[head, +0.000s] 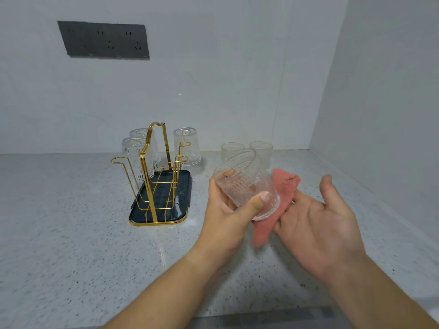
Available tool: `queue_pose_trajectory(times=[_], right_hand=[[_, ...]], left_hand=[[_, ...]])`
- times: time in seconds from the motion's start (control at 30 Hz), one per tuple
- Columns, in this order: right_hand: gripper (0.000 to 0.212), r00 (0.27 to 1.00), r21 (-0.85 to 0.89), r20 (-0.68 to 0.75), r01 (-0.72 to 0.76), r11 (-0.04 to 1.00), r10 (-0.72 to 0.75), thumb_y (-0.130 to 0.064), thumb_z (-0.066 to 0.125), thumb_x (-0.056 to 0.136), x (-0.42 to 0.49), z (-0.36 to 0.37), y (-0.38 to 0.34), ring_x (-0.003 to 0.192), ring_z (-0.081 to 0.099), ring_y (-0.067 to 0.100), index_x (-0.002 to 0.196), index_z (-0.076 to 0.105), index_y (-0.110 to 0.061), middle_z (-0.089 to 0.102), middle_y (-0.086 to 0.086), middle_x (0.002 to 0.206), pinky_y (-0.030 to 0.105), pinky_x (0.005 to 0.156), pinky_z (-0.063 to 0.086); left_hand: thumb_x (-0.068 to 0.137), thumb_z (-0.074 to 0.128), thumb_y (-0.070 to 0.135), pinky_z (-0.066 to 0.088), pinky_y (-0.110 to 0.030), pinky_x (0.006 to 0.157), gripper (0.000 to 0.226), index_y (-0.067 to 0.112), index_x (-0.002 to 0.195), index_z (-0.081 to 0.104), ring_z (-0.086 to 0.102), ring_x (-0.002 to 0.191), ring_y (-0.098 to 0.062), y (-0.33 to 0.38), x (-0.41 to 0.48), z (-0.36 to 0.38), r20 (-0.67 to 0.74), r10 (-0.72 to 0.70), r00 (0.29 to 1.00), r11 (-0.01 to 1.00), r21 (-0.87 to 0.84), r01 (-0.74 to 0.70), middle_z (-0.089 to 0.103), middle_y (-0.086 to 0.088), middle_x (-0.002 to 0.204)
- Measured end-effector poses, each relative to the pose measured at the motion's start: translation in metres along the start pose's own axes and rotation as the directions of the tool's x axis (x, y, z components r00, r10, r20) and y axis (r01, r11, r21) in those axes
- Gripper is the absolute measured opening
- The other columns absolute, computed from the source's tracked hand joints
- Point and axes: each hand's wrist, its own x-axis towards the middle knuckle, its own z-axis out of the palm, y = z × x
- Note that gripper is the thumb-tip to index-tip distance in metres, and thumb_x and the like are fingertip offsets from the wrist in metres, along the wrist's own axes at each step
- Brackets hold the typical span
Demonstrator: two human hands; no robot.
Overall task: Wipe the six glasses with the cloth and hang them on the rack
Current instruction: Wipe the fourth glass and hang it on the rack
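Left hand: your left hand (228, 210) grips the glass (247, 184) above the counter (71, 233), thumb (259, 200) across the near side and fingers curled round the far side.
Glass in hand: it is ribbed and clear, tilted with its mouth up and away from you and its base low, toward your right hand.
Right hand: your right hand (316, 229) lies palm up, thumb raised and fingers stretched out under the cloth (283, 186); the cloth hides the fingertips.
Cloth: it is pink, draped over your right fingers and touching the base of the glass, with one corner hanging down toward the counter.
Rack: the gold wire rack (154, 172) stands on its dark tray (183, 188), left of your hands.
Hung glasses: three hang mouth down at the back of the rack, two on the left (133, 150) (142, 134) and one on the right (187, 146).
Waiting glasses: two stand upright on the counter (231, 149) (261, 150), just behind the glass you hold.
Wall: a dark socket panel (104, 40) sits high on the left.
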Motion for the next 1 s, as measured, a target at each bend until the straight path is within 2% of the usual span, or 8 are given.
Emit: queue_pose_trajectory(times=[0.07,0.2,0.33,0.43,0.57,0.7,0.87,1.0], right_hand=[[0.095,1.0,0.019,-0.021,0.007,1.0,-0.007,-0.073,0.019,0.098,0.007,0.006,0.004,0.138,0.051,0.043,0.148,0.043,0.004,0.052,0.029,0.147,0.054,0.122,0.023],[0.089,0.999,0.164,0.01,-0.046,0.985,0.045,-0.069,0.022,0.1,0.009,0.013,0.019,0.142,0.047,0.039,0.151,0.04,0.002,0.049,0.026,0.152,0.047,0.125,0.022],[0.095,0.987,0.117,0.04,-0.159,0.98,0.155,-0.073,0.023,0.098,0.001,0.001,0.03,0.15,0.036,0.038,0.155,0.032,0.003,0.037,0.026,0.159,0.048,0.128,0.011],[0.096,0.987,0.107,0.006,-0.163,0.981,0.163,-0.074,0.025,0.097,-0.006,-0.005,0.03,0.143,0.046,0.041,0.149,0.044,0.005,0.047,0.029,0.152,0.054,0.125,0.021],[0.089,0.985,-0.092,-0.156,-0.094,0.991,0.079,-0.069,0.023,0.098,-0.01,0.0,0.02,0.127,0.062,0.039,0.138,0.055,0.004,0.064,0.028,0.135,0.056,0.113,0.043],[0.066,0.955,-0.24,-0.295,-0.097,0.966,0.023,-0.053,0.029,0.106,-0.006,0.001,0.017,0.115,0.07,0.038,0.134,0.059,-0.001,0.071,0.024,0.124,0.054,0.097,0.052],[0.047,0.891,-0.422,-0.435,-0.079,0.903,-0.126,-0.038,0.037,0.109,-0.002,-0.007,0.008,0.097,0.076,0.035,0.12,0.069,-0.005,0.077,0.022,0.109,0.05,0.083,0.058],[0.044,0.859,-0.753,-0.403,-0.115,0.648,-0.316,-0.042,0.04,0.108,-0.003,-0.02,-0.009,0.085,0.073,0.019,0.118,0.075,-0.017,0.079,0.008,0.109,0.037,0.078,0.056]], left_hand=[[0.09,0.075,-0.007,0.052,-0.017,0.051,0.06,0.014,0.134,0.04,0.071,0.063,-0.012,-0.001,-0.003,0.009,0.065,-0.019,0.998,1.0,-0.004,0.02,0.074,-0.01,0.107],[0.089,0.076,-0.006,0.048,-0.011,0.049,0.06,0.022,0.132,0.045,0.065,0.06,-0.004,-0.002,-0.001,0.014,0.077,-0.032,0.997,0.999,0.011,0.032,0.069,-0.011,0.11],[0.084,0.082,-0.005,0.062,-0.032,0.086,0.065,0.026,0.13,0.048,0.075,0.104,-0.017,-0.007,0.001,0.002,0.008,0.018,1.0,0.997,0.074,-0.019,0.072,-0.005,0.12],[0.08,0.087,0.002,0.056,-0.022,0.09,0.066,0.027,0.128,0.049,0.072,0.112,-0.009,-0.009,0.003,-0.008,-0.051,0.035,0.998,0.994,0.101,-0.03,0.072,0.004,0.119],[0.078,0.086,0.01,0.055,-0.019,0.09,0.067,0.029,0.129,0.048,0.07,0.113,-0.006,-0.014,0.002,-0.016,-0.073,0.006,0.997,0.991,0.132,0.003,0.069,0.0,0.126],[0.083,0.084,-0.001,0.056,-0.024,0.091,0.066,0.023,0.133,0.048,0.071,0.113,-0.012,-0.024,-0.003,-0.015,-0.045,-0.014,0.999,0.99,0.139,0.02,0.072,-0.003,0.124],[0.074,0.087,0.015,0.058,-0.032,0.097,0.07,0.03,0.131,0.05,0.071,0.116,-0.015,-0.031,-0.009,-0.015,-0.019,-0.05,0.999,0.983,0.175,0.053,0.074,0.005,0.122],[0.071,0.088,0.02,0.057,-0.026,0.095,0.069,0.032,0.129,0.052,0.071,0.115,-0.01,-0.031,-0.01,-0.024,-0.041,-0.076,0.996,0.978,0.192,0.083,0.074,0.009,0.121]])
